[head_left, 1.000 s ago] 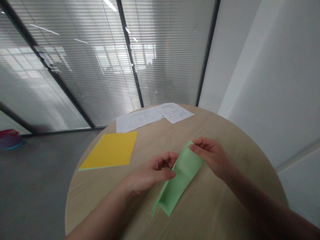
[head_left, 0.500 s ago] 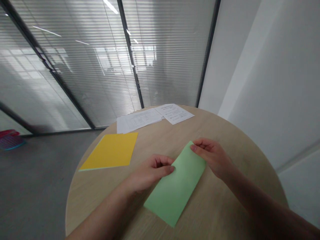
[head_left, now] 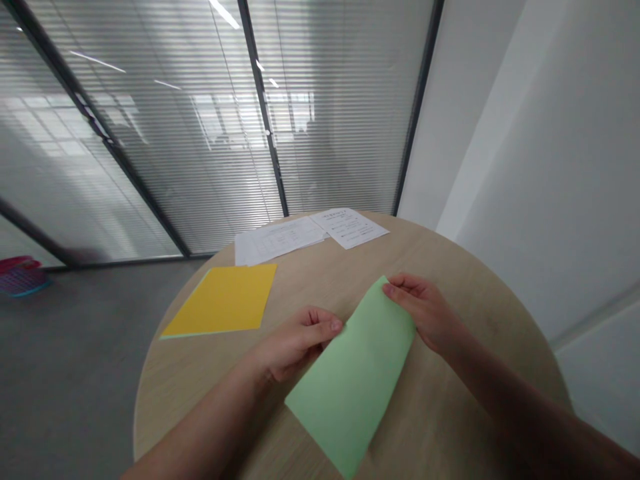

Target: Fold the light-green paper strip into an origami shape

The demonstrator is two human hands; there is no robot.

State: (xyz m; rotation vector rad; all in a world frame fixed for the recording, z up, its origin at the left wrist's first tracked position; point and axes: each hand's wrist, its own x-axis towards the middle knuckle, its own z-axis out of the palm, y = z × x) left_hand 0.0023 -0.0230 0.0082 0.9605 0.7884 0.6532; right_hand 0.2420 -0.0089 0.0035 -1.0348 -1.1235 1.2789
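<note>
A light green sheet of paper (head_left: 357, 373) is held up at a slant over the table, its lowest corner close to the bottom of the view. My left hand (head_left: 305, 337) pinches its left edge, thumb on top and fingers curled beneath. At the upper right end, my right hand (head_left: 423, 307) grips the paper near its top corner between thumb and fingers. The sheet bends slightly between the two grips. Whether it is one layer or folded, I cannot tell.
A yellow sheet (head_left: 225, 297) lies on the round wooden table (head_left: 460, 287) at left, with green paper showing beneath its edge. Printed white papers (head_left: 350, 227) rest at the far edge. Blinds stand behind, a white wall is at right, and a basket (head_left: 23, 275) sits on the floor.
The green paper looks wider, and its lower corner has come down towards the bottom of the view. My left thumb has shifted slightly up and left to the paper's edge.
</note>
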